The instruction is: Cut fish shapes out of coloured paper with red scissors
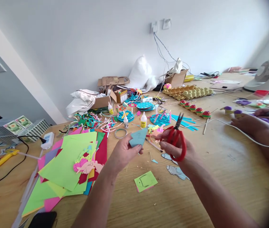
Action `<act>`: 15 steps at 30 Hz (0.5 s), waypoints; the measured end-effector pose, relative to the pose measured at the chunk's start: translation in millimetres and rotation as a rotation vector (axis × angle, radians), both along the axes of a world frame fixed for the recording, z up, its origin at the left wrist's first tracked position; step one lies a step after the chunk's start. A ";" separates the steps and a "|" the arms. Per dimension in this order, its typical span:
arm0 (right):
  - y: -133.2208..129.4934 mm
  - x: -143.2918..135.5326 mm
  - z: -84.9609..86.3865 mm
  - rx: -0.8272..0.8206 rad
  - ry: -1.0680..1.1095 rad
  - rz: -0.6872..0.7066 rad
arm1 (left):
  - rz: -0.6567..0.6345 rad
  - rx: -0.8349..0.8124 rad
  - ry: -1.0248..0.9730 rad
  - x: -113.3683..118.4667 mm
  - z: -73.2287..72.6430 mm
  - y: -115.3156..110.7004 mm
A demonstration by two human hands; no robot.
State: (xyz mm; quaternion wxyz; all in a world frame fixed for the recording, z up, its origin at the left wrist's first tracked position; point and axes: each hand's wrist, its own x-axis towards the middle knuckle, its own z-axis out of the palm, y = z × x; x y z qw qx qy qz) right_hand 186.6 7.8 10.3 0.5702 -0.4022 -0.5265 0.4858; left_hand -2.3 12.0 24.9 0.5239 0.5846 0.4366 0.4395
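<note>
My left hand (125,151) pinches a piece of light blue paper (138,137) with a cut, pointed outline, held above the table. In my right hand (175,148) are red-handled scissors (177,139), their dark blades pointing up and away, apart from the paper. Below the hands lies a green paper card (145,181) with a fish drawn on it and a pink edge under it. Grey-blue paper fish (176,172) rest beneath my right wrist, partly covered by it. A small blue scrap (154,161) lies between my hands.
Coloured paper sheets (65,158) with cut-out fish (89,166) spread at left. Glue bottles (143,120), a tape roll (120,133) and blue decorated discs (160,118) stand ahead. At right, a co-worker's hands (250,123) are near purple pieces; a white cable (241,131) crosses there.
</note>
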 end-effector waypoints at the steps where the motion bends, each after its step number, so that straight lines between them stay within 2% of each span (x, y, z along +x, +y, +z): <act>1: 0.4 -2.8 6.9 0.012 -0.035 0.010 | -0.027 0.018 0.044 0.1 0.8 -1.7; 5: 3.3 -15.8 24.3 0.088 -0.107 0.075 | -0.099 0.102 0.159 -1.9 5.2 -5.9; 8: 6.4 -20.4 28.4 0.138 -0.129 0.036 | -0.109 0.122 0.196 -5.3 7.9 -7.3; 11: 7.6 -21.2 31.5 0.170 -0.134 -0.021 | -0.147 0.113 0.116 -9.2 9.5 -8.8; 15: 6.6 -24.4 40.1 0.166 -0.215 0.025 | -0.199 0.111 -0.029 -12.5 10.8 -11.4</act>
